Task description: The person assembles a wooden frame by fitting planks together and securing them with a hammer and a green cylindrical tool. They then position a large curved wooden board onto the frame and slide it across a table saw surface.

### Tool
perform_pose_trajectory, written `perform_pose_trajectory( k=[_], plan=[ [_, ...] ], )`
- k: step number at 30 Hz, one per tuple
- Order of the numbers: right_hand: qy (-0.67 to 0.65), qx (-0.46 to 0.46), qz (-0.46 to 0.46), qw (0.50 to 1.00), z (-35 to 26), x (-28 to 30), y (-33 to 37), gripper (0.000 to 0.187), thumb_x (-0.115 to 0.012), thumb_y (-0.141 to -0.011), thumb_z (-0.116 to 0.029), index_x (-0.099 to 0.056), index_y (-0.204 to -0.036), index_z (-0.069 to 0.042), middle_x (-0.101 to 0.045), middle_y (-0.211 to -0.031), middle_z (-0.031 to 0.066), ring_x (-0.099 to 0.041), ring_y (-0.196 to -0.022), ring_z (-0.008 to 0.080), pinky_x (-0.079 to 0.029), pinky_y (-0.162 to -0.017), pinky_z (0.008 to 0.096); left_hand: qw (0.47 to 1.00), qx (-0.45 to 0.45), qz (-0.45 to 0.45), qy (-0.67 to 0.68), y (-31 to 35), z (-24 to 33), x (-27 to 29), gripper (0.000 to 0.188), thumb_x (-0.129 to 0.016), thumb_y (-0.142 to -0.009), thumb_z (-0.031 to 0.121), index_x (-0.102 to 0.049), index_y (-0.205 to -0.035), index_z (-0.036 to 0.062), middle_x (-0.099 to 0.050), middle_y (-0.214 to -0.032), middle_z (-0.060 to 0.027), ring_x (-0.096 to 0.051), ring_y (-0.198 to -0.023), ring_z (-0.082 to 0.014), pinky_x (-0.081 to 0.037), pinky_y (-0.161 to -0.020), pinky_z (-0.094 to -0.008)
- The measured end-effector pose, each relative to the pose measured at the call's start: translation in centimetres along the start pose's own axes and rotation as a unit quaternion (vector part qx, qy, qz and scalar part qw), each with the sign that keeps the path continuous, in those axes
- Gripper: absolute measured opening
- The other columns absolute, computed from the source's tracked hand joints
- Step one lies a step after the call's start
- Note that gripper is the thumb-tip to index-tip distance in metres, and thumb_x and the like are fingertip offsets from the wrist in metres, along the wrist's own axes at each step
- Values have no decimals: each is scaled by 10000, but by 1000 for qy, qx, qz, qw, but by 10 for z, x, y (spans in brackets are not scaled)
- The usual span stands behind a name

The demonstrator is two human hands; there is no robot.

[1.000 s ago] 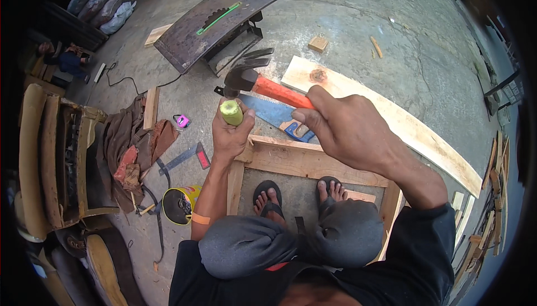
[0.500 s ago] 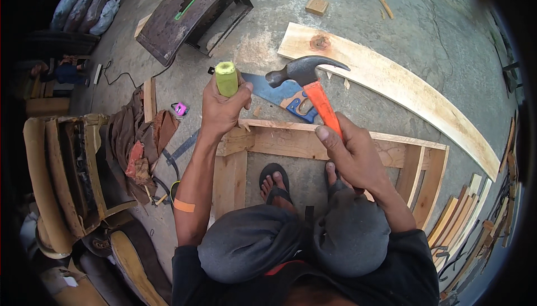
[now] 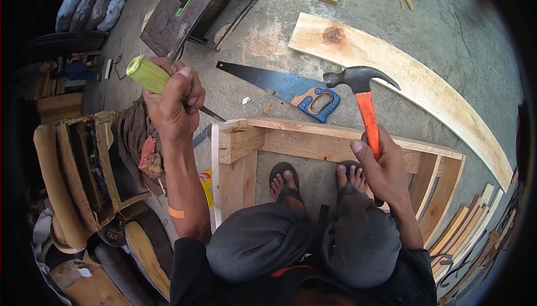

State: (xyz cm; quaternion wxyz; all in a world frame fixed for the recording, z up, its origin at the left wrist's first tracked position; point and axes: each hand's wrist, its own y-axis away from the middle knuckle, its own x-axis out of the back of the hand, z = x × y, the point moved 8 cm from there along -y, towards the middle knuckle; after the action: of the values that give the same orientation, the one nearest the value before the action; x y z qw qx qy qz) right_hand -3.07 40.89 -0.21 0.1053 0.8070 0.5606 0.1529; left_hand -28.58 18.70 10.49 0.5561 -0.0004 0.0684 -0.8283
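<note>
My left hand [image 3: 170, 96] is wrapped round the yellow-green handle [image 3: 146, 75] of a slim tool. Its thin dark metal shaft [image 3: 213, 115] slants down to the near-left corner of a wooden frame [image 3: 313, 143]; whether it is a chisel or a screwdriver, I cannot tell. In my right hand [image 3: 383, 169] is a claw hammer [image 3: 367, 110], gripped by its orange handle, with the dark head up and the claw pointing right. The hammer is held above the frame's far rail. Beyond that rail a handsaw [image 3: 279, 87] with a blue and wooden handle lies on the floor.
A wide pale board [image 3: 391, 63] curves across the right side. A saw table [image 3: 193, 12] with a slotted top stands at the far left. Old chair parts [image 3: 78, 177] and brown cloth [image 3: 131, 144] crowd the left; wood strips [image 3: 467, 219] lie at the right. My feet stand inside the frame.
My left hand has moved left and tilted its tool, so the shaft now shows. My right hand and the hammer have shifted right. A yellow packet now shows beside the frame.
</note>
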Motion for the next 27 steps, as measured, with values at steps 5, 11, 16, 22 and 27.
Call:
perform_pose_trajectory(
  k=[5, 11, 16, 22, 27],
  plan=[
    [-10, -11, -16, 1000, -8, -12, -17, 266, -641, -1026, -242, -525, -950, -16, -539, -609, 22, -604, -478, 114, -446, -443, 276, 1000, 2, 0, -2, 23, -7, 9, 193, -595, -878, -28, -436, -928, 71, -434, -675, -30, -377, -473, -74, -287, -389, -238],
    [37, 71, -47, 996, -35, -27, -25, 295, -610, -1043, -289, -541, -957, -15, -511, -569, 21, -598, -468, 118, -434, -444, 288, 1000, -4, -4, -12, 24, -7, 16, 185, -639, -868, -38, -487, -940, 36, -503, -712, -57, -439, -476, -79, -326, -378, -253],
    [100, 183, -45, 977, -84, -30, -35, 385, -569, -1054, -387, -575, -952, -16, -474, -523, 67, -568, -463, 134, -407, -460, 317, 1000, -13, -6, 4, 28, -5, 18, 156, -652, -870, -22, -521, -939, 27, -521, -707, -51, -474, -494, -84, -352, -396, -252],
    [173, 253, -84, 948, -140, -48, -39, 451, -528, -1059, -453, -589, -1006, -9, -459, -618, 20, -458, -543, 116, -363, -521, 300, 1000, 0, -15, -17, 27, -9, 16, 126, -672, -880, 19, -550, -907, 38, -542, -670, -14, -490, -508, -65, -362, -422, -240],
    [115, 392, -36, 912, -200, -37, -38, 484, -453, -1086, -471, -590, -1005, -14, -430, -630, -24, -366, -510, 28, -296, -460, 218, 994, 10, -38, -101, 26, -12, 11, 127, -669, -876, 27, -548, -900, 55, -533, -668, 11, -480, -510, -56, -356, -431, -235]
  ],
)
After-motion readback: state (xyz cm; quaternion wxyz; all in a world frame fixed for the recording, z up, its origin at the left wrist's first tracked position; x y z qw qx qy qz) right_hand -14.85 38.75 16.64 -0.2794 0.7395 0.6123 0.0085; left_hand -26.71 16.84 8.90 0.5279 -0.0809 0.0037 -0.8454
